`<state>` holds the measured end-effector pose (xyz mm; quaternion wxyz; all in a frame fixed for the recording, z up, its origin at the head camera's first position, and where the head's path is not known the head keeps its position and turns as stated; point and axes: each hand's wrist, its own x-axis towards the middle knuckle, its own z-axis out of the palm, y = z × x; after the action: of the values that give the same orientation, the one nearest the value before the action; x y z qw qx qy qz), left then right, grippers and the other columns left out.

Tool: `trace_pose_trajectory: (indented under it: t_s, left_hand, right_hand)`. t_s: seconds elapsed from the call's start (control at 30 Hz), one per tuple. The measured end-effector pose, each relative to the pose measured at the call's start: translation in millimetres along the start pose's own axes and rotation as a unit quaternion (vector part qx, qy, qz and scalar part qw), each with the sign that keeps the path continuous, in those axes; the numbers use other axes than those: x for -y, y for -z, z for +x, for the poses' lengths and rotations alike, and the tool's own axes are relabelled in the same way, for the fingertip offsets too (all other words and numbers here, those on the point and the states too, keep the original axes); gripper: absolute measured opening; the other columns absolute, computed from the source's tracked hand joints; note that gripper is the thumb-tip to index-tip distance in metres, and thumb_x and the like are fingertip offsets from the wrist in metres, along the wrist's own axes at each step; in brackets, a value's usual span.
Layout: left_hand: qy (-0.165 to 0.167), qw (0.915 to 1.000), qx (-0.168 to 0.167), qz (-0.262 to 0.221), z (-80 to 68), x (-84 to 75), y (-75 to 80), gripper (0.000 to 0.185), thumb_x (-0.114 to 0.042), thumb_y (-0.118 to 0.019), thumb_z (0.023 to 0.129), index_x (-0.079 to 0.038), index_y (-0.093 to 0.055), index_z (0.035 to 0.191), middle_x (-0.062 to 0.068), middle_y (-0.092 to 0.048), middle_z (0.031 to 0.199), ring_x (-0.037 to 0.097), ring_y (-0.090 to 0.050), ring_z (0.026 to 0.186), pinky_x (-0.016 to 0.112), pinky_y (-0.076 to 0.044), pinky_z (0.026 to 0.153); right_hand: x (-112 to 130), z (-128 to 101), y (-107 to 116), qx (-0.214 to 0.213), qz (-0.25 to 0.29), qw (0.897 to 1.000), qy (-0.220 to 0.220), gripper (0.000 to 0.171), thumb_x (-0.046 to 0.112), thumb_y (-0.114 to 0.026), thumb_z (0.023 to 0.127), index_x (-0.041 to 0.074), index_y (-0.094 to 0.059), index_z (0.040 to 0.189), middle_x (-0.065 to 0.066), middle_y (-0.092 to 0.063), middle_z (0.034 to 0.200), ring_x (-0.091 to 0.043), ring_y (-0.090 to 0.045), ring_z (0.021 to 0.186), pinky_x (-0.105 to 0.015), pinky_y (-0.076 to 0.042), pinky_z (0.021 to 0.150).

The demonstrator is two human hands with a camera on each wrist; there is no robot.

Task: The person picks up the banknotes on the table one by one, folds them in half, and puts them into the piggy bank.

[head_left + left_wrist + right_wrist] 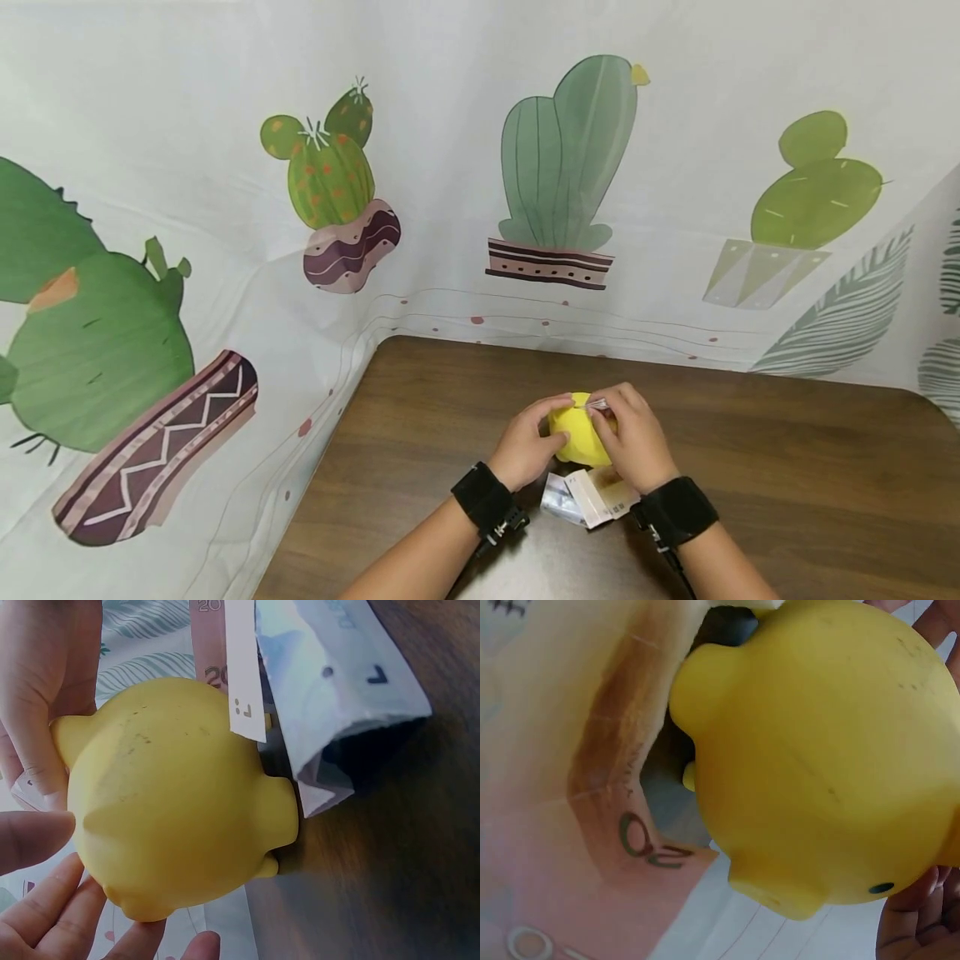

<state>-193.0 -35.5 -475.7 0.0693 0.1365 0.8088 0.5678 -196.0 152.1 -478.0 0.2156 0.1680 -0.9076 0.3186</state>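
Observation:
A yellow piggy bank [582,440] stands on the wooden table between both hands. My left hand [525,442] holds it by the left side, thumb toward me and fingers over the top. Between thumb and fingers of my right hand [636,437] is a folded banknote [597,404], pinched right at the top of the bank. In the right wrist view, the pig's dark eye [881,887] shows near the right hand's fingers. Several banknotes [564,500] lie in front of the bank, overlapping and creased; a pinkish one [675,900] shows large in the right wrist view.
Brown table top [420,467] extends to both sides of the hands. A white cloth [450,167] printed with potted cacti hangs behind and to the left of the table. Black straps [483,498] with small cameras sit on both wrists.

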Motion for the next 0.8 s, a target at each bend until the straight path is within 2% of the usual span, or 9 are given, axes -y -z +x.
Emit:
trace_pose_trajectory:
  t_s: [0.37, 0.57, 0.8]
  left_hand:
    - [-0.006, 0.9998, -0.004, 0.017, 1.1, 0.9, -0.9, 0.046, -0.006, -0.065, 0.095, -0.02, -0.061, 0.139, -0.003, -0.053, 0.151, 0.022, -0.046, 0.142, 0.044, -0.043, 0.114]
    - [-0.009, 0.9997, -0.004, 0.021, 1.6, 1.3, -1.0, 0.046, -0.006, -0.064, 0.095, -0.021, -0.061, 0.139, -0.001, -0.054, 0.151, 0.023, -0.047, 0.141, 0.044, -0.045, 0.113]
    - [-0.013, 0.9998, -0.003, 0.016, 1.9, 2.4, -1.3, 0.047, -0.006, -0.062, 0.095, -0.021, -0.061, 0.14, -0.002, -0.053, 0.151, 0.022, -0.046, 0.142, 0.044, -0.046, 0.112]
  right_hand:
    - [3.3, -2.2, -9.4, -0.018, -0.031, 0.999, -0.011, 0.013, 0.013, -0.065, 0.097, 0.005, -0.067, 0.106, -0.012, -0.058, 0.103, -0.03, -0.055, 0.099, -0.046, -0.052, 0.081]
    - [5.6, -3.0, -11.0, -0.024, -0.055, 0.998, -0.005, 0.028, 0.014, -0.064, 0.097, 0.0, -0.068, 0.121, -0.012, -0.055, 0.102, -0.03, -0.052, 0.096, -0.043, -0.05, 0.077]
    - [5.3, -6.1, -12.5, -0.029, -0.052, 0.998, 0.001, 0.043, 0.014, -0.065, 0.096, 0.0, -0.061, 0.136, -0.013, -0.054, 0.103, -0.03, -0.051, 0.097, -0.04, -0.047, 0.077]
